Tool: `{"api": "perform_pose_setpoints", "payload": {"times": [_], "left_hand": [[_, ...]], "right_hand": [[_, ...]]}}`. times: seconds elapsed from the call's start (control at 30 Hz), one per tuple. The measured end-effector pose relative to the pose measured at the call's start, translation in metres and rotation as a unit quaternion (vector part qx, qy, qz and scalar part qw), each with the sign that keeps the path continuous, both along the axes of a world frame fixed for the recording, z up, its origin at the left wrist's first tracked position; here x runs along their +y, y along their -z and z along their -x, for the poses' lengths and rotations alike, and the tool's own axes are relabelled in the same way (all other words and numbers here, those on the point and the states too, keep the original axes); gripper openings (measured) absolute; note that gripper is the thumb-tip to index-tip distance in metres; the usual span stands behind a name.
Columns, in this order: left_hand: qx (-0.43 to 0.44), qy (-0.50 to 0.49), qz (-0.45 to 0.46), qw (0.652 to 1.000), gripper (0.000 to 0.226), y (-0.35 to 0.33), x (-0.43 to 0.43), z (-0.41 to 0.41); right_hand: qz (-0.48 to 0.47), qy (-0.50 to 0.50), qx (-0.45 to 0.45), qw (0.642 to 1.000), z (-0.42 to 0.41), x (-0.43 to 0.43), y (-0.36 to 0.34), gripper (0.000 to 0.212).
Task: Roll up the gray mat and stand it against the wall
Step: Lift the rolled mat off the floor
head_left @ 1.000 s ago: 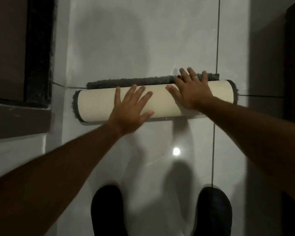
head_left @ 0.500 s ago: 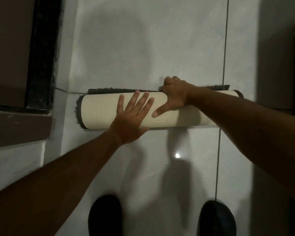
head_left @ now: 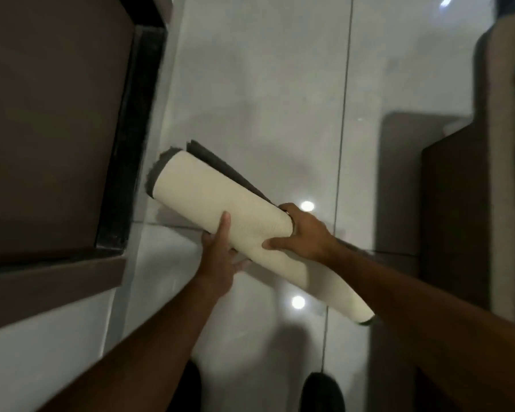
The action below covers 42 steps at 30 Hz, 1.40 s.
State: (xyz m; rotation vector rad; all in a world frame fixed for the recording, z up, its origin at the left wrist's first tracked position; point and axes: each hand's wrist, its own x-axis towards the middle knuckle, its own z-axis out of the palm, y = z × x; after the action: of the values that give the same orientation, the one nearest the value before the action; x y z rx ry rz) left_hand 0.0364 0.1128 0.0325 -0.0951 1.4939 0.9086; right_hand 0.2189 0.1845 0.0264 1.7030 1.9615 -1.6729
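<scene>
Gripping rolled mat mid-length: left hand beneath, right hand atop.

Cream backing with a fine woven texture on the rolled mat, dark gray pile showing at its ends and along the loose edge. Pale gray glossy floor, crossed by thin dark grout lines and dotted with white light spots. Dark brown door in a black frame. Black shoes at the bottom. Dark brown cabinet on the right, beige cloth above it.
</scene>
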Motion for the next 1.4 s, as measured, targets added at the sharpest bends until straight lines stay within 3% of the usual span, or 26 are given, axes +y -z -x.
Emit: {"api": "perform_pose_setpoints", "payload": {"times": [0.1, 0.23, 0.33, 0.47, 0.63, 0.77, 0.87, 0.93, 1.03, 1.4], "left_hand": [[-0.017, -0.002, -0.082, 0.996, 0.064, -0.063, 0.093, 0.001], [0.015, 0.11, -0.181, 0.977, 0.081, -0.154, 0.236, 0.027], [0.078, 0.142, -0.212, 0.964, 0.082, -0.196, 0.339, 0.047], [0.075, 0.199, -0.225, 0.951, 0.076, -0.237, 0.448, 0.067], [0.037, 0.227, -0.198, 0.953, 0.104, -0.283, 0.589, 0.098], [0.036, 0.192, -0.164, 0.967, 0.112, -0.29, 0.679, 0.108], [0.037, 0.189, -0.161, 0.968, 0.1, -0.286, 0.747, 0.119], [0.049, 0.17, -0.144, 0.974, 0.111, -0.274, 0.79, 0.121], [0.056, 0.146, -0.176, 0.972, 0.12, -0.264, 0.842, 0.128], [0.034, 0.052, -0.154, 0.986, 0.103, -0.179, 1.028, 0.216]], "right_hand": [[0.047, 0.092, 0.07, 0.992, -0.007, 0.082, -0.083, 0.075], [0.099, 0.124, 0.157, 0.975, 0.012, 0.238, -0.192, 0.094], [0.106, 0.117, 0.166, 0.973, 0.031, 0.336, -0.235, 0.091], [0.056, 0.142, 0.199, 0.968, 0.05, 0.442, -0.264, 0.072], [0.023, 0.132, 0.223, 0.966, 0.072, 0.573, -0.287, 0.073], [0.076, 0.124, 0.247, 0.958, 0.093, 0.665, -0.288, 0.063], [0.093, 0.131, 0.24, 0.957, 0.112, 0.742, -0.288, 0.091], [0.087, 0.133, 0.216, 0.963, 0.121, 0.787, -0.285, 0.104], [0.056, 0.131, 0.214, 0.966, 0.138, 0.848, -0.28, 0.099], [0.082, 0.057, 0.24, 0.966, 0.238, 1.042, -0.197, 0.065]]}}
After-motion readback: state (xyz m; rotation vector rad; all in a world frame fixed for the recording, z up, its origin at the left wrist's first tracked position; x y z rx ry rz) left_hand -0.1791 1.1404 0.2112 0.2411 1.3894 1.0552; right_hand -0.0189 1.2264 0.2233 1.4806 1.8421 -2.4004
